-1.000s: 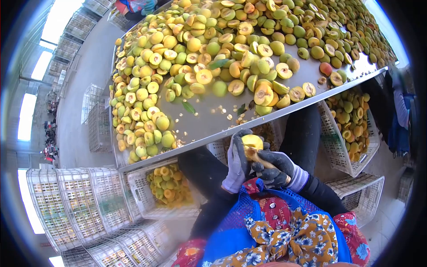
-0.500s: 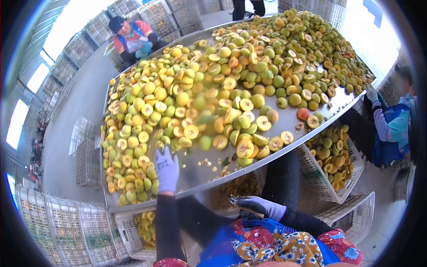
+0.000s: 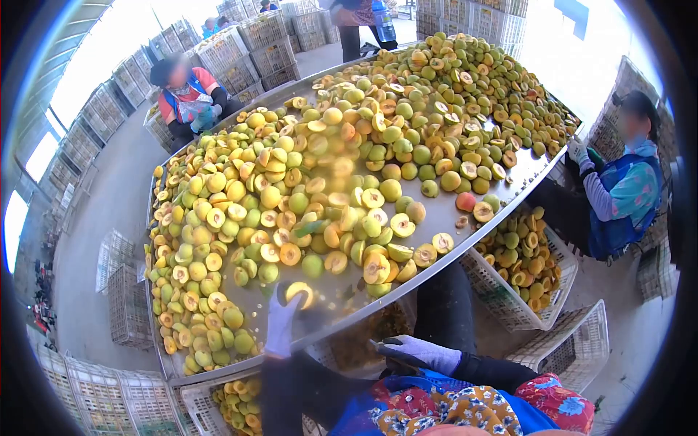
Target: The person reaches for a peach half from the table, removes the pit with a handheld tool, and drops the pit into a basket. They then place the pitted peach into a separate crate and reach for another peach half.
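Note:
A metal table (image 3: 465, 251) is heaped with green and yellow fruit (image 3: 269, 196), much of it halved with brown centres. My left hand (image 3: 281, 320), in a pale purple glove, is at the near edge with a fruit half (image 3: 299, 295) between its thumb and fingers. My right hand (image 3: 420, 352), in a glove with dark fingers, is in front of my body below the table edge. Its fingers are curled around a small dark tool (image 3: 379, 344) whose shape is hard to make out.
Fruit-filled crates (image 3: 509, 294) stand below the near edge, beside an empty crate (image 3: 574, 349). A co-worker (image 3: 629, 182) sits at the right, another (image 3: 185, 98) at the far left, and a third person (image 3: 356, 25) stands behind. Crate stacks (image 3: 236, 58) line the back.
My left hand has closed on a fruit half and drawn it toward the near edge. The view has shifted, showing more of the co-workers. My right hand remains near my body.

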Available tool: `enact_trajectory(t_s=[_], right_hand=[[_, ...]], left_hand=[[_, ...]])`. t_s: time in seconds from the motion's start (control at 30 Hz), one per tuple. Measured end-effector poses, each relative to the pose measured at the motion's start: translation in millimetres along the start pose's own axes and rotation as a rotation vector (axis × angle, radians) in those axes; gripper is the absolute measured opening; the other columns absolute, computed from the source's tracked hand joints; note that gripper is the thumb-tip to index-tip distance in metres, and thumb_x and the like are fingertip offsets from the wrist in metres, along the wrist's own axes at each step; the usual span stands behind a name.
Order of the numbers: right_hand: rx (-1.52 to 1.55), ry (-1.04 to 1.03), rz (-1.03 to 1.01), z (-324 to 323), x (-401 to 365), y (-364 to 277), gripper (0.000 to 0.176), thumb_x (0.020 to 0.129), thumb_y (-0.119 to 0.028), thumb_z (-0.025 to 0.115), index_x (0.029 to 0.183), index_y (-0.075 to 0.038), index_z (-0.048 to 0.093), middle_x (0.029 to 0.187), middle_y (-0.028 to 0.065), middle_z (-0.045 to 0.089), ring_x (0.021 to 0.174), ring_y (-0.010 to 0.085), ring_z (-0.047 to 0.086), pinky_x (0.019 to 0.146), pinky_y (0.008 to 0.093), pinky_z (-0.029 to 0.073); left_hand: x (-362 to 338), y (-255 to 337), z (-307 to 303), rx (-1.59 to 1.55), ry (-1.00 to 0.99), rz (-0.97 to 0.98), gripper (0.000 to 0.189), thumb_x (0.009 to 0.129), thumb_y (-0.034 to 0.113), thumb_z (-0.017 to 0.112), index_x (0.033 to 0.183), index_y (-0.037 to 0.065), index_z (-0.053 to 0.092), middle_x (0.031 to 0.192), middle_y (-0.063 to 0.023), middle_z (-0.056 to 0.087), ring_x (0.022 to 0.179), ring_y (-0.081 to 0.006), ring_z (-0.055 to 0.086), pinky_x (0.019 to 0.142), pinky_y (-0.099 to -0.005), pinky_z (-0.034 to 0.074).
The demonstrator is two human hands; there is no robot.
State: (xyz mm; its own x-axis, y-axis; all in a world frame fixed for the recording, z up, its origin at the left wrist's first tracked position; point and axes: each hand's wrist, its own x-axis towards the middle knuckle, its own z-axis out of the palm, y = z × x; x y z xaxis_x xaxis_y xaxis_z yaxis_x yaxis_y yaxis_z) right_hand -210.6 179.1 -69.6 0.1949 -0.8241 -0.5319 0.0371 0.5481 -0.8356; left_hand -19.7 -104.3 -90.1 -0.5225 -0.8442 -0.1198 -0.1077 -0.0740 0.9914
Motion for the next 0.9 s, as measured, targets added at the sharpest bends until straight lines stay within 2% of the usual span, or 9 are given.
enact_trajectory(t_s=[0.13,0.27,0.3,0.33,0.43,0.5,0.73,0.83,0.9], right_hand=[[-0.487,0.124,-0.336,4.4,-15.1,-24.3,0.049,0.1,-0.032,0.047,0.139,-0.002,0.043,0.119,0.0243,0.061,0.104,0.0342,0.062,0.082,0.0384,0.052],[-0.248,0.336,-0.359,11.4,-17.9,-41.4,0.059,0.098,-0.025,0.05,0.149,-0.004,0.029,0.114,0.0315,0.062,0.108,0.0423,0.063,0.088,0.0437,0.05],[-0.271,0.326,-0.225,11.7,-26.7,-60.0,0.056,0.1,-0.019,0.052,0.149,-0.003,0.03,0.119,0.0191,0.064,0.107,0.0209,0.064,0.092,0.0339,0.048],[-0.318,0.323,-0.125,13.1,-36.3,-79.9,0.057,0.098,-0.016,0.053,0.149,-0.003,0.03,0.103,0.0192,0.067,0.091,0.0216,0.068,0.08,0.0349,0.051],[-0.54,0.401,-0.39,19.6,-36.9,-90.6,0.034,0.096,-0.016,0.057,0.123,0.002,0.045,0.079,0.0214,0.065,0.075,0.0389,0.067,0.064,0.0423,0.051],[-0.59,0.447,-0.486,24.6,-33.3,-94.2,0.024,0.095,-0.016,0.059,0.104,0.003,0.047,0.074,0.0213,0.062,0.068,0.0427,0.062,0.057,0.0464,0.048],[-0.807,0.485,-0.428,30.0,-32.9,-97.9,0.028,0.092,-0.018,0.062,0.102,0.003,0.047,0.069,0.0203,0.061,0.063,0.0422,0.062,0.052,0.0484,0.048],[-0.776,0.481,-0.419,30.8,-29.4,-89.0,0.028,0.092,-0.019,0.062,0.103,0.003,0.047,0.067,0.0204,0.06,0.062,0.042,0.062,0.051,0.0486,0.048],[-0.763,0.488,-0.445,32.0,-28.8,-83.8,0.029,0.093,-0.02,0.061,0.102,0.003,0.047,0.066,0.0208,0.06,0.061,0.0418,0.062,0.051,0.0485,0.048]], left_hand=[[-52.7,51.6,41.6,-0.391,0.006,-0.264,0.035,0.085,0.012,0.071,0.117,0.007,0.057,0.092,-0.0099,0.066,0.059,-0.0171,0.063,0.044,-0.0245,0.05],[-59.7,13.8,62.3,-0.428,0.081,-0.259,0.037,0.096,0.041,0.057,0.119,0.012,0.058,0.088,-0.0074,0.066,0.054,-0.0142,0.06,0.041,-0.0218,0.044],[-67.2,23.2,68.7,-0.483,0.029,-0.284,0.042,0.098,0.048,0.051,0.12,0.013,0.057,0.088,-0.0067,0.066,0.054,-0.0143,0.059,0.042,-0.0213,0.044],[-72.9,37.7,76.2,-0.541,-0.019,-0.309,0.048,0.099,0.054,0.046,0.121,0.013,0.057,0.088,-0.0061,0.067,0.053,-0.0144,0.059,0.043,-0.0208,0.044],[-89.0,59.7,89.6,-0.462,-0.029,-0.281,0.053,0.099,0.058,0.042,0.124,0.013,0.056,0.097,-0.0078,0.067,0.069,-0.0157,0.065,0.052,-0.0237,0.052],[-98.9,71.2,101.2,-0.4,0.005,-0.277,0.062,0.1,0.063,0.032,0.12,0.009,0.057,0.088,-0.0053,0.064,0.06,-0.0095,0.057,0.049,-0.0203,0.043],[-123.0,78.3,109.0,-0.514,-0.033,-0.314,0.059,0.101,0.058,0.037,0.122,0.006,0.056,0.105,-0.0084,0.064,0.088,-0.0157,0.066,0.065,-0.0257,0.057],[-130.4,75.0,111.7,-0.235,-0.019,-0.129,0.054,0.108,0.043,0.028,0.118,0.0,0.058,0.107,-0.0114,0.067,0.096,-0.0194,0.067,0.086,-0.0309,0.054],[-133.8,71.8,110.6,-0.111,-0.005,-0.117,0.052,0.108,0.041,0.03,0.116,-0.001,0.059,0.106,-0.0115,0.066,0.095,-0.0192,0.066,0.086,-0.0312,0.053]])
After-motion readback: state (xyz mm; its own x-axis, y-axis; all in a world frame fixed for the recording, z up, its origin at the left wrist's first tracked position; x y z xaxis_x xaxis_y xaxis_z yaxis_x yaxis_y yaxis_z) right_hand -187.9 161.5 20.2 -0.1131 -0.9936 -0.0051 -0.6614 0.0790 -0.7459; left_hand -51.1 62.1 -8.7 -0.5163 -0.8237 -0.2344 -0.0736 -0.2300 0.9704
